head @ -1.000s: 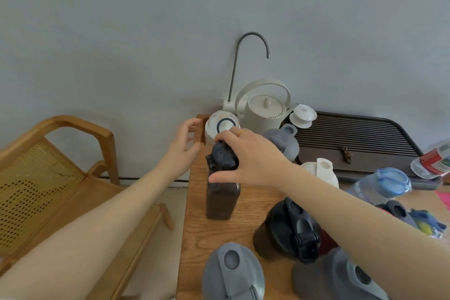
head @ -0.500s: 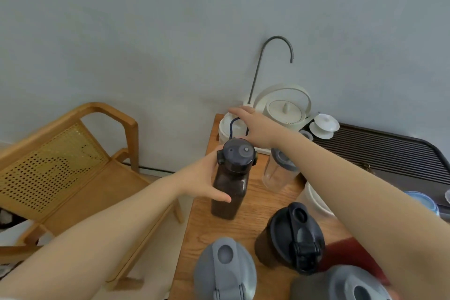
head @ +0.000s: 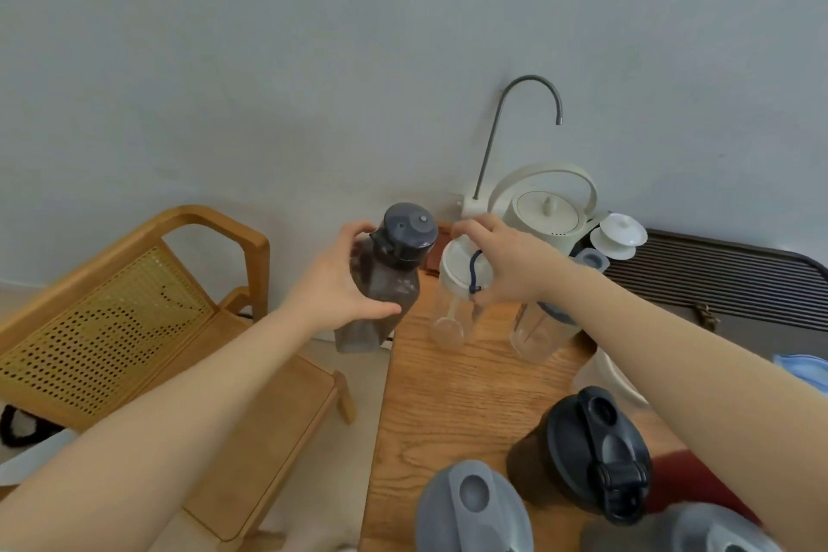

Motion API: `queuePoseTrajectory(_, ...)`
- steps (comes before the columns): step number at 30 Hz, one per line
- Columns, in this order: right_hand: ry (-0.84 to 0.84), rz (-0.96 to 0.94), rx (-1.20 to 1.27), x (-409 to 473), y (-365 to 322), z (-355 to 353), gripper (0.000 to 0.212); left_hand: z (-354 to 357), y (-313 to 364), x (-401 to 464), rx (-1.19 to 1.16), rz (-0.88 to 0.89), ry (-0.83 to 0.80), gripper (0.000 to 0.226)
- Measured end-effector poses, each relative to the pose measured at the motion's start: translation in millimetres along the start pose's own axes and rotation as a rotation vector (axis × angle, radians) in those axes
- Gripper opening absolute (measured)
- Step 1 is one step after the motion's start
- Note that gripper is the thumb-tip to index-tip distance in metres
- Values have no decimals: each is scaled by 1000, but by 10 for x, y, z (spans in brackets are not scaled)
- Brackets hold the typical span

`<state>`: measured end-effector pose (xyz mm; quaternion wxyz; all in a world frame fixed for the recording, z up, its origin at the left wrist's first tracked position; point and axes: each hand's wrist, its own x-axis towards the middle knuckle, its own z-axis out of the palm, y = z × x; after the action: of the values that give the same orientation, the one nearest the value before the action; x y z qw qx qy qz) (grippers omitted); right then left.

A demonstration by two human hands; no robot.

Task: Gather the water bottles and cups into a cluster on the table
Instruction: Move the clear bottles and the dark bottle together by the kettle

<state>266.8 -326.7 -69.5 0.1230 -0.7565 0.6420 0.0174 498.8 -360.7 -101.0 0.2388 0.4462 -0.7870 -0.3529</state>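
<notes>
My left hand [head: 341, 286] grips a dark smoky bottle [head: 389, 282] with a grey cap, lifted and tilted past the left edge of the wooden table [head: 452, 390]. My right hand [head: 502, 264] holds a clear bottle [head: 452, 305] with a white lid and blue cord, raised off the table. A second clear bottle [head: 540, 329] with a grey lid stands right of it, partly behind my wrist. At the near edge stand a black-lidded shaker [head: 587, 453] and two grey-lidded bottles [head: 475, 506], [head: 699, 529].
A white kettle [head: 549, 211] with a curved spout pipe and a small white lidded cup [head: 620, 235] stand at the back by a dark slatted tea tray [head: 726, 282]. A wooden cane chair [head: 148, 318] sits left of the table. A blue lid [head: 802, 365] shows at the right edge.
My left hand lifted the dark bottle up and left, off the table edge. My right hand closed on the white-lidded clear bottle and raised it. The camera view shifted.
</notes>
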Motion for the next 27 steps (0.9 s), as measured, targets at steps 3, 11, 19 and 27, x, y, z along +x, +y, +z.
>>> queuePoseTrajectory(3,-46,-8,-9,-170,-58,10,87,85,-75,243,-58,-10,-1,89)
queuePoseTrajectory(11,35,87,45,-446,-160,190,81,633,-158,771,-259,1,-118,91)
queuePoseTrajectory(19,70,180,182,-474,-250,226,79,767,-248,924,-312,102,-199,87)
queuePoseTrajectory(27,44,79,62,-347,-601,204,77,570,-477,888,-183,183,-335,89)
